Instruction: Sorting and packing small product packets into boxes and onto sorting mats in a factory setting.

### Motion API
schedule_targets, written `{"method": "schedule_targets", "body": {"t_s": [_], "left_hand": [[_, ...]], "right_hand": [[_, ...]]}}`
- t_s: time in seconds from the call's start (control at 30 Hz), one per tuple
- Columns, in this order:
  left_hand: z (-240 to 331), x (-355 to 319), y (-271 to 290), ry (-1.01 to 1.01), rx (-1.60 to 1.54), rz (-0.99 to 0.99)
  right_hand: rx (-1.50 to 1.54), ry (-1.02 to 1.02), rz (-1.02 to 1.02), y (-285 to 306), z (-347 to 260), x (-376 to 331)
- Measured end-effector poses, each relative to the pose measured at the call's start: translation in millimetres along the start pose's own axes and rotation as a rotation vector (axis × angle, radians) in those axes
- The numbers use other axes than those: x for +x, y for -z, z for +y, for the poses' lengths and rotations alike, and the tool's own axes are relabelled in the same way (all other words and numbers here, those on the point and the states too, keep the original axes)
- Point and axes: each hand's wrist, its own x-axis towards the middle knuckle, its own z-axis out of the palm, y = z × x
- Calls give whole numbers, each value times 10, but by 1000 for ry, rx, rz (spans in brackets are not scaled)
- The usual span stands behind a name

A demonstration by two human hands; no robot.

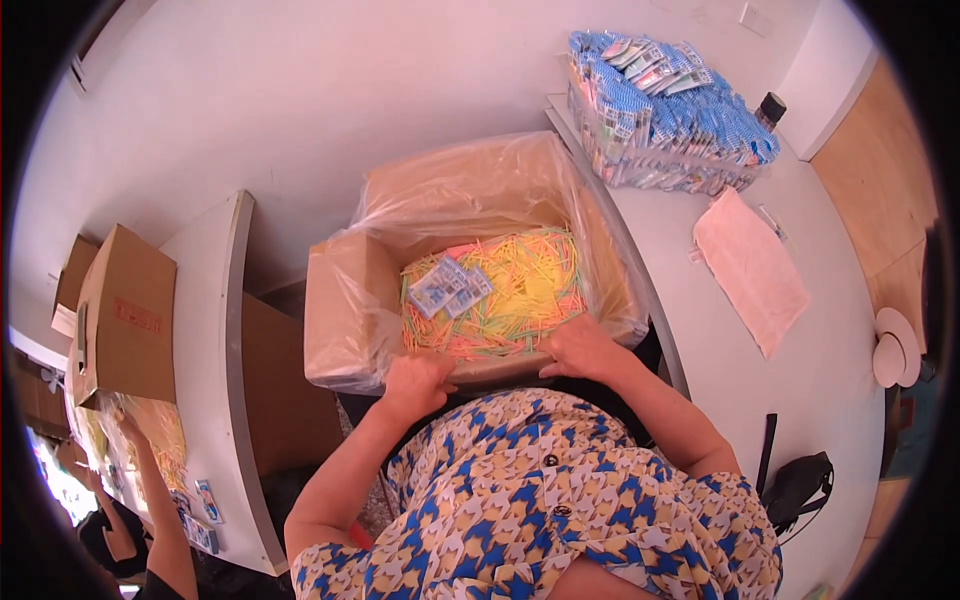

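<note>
A large open cardboard box point(343, 275) with a clear plastic liner point(385, 205) stands right in front of me. Many thin yellow, pink and green sticks point(525, 290) fill its bottom. On top of them lie a few flat blue-and-white printed packets point(440, 287), toward the left. My left hand point(420, 383) is closed over the box's near edge at its left corner. At the right part of that same edge, my right hand point(583, 348) also grips, fingers curled. Some fingertips are hidden behind the rim and liner.
On the white table point(690, 320) at right are a clear bin point(665, 165) of blue packets, a pink cloth point(752, 268), a dark-lidded jar point(770, 110) and a black bag point(798, 490). A second table at left bears another carton point(130, 305); a co-worker's arm point(165, 510) reaches among sticks there.
</note>
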Motion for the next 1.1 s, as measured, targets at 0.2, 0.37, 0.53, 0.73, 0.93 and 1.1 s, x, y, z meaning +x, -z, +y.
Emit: {"method": "schedule_targets", "body": {"t_s": [0.2, 0.37, 0.53, 0.73, 0.93, 1.1], "left_hand": [[-15, 111, 90, -23, -35, 61], [12, 117, 104, 63, -7, 45], [18, 234, 330, 109, -180, -190], [-314, 834, 458, 89, -602, -489], [-1065, 1457, -318, 396, -55, -209], [-1048, 1674, -447, 662, 245, -303]], "right_hand": [[42, 99, 44, 132, 140, 82], [100, 21, -67, 225, 76, 111], [160, -33, -107, 303, 57, 121], [291, -3, -145, 395, 97, 201], [303, -31, -186, 470, 22, 165], [292, -124, -229, 476, 17, 168]]}}
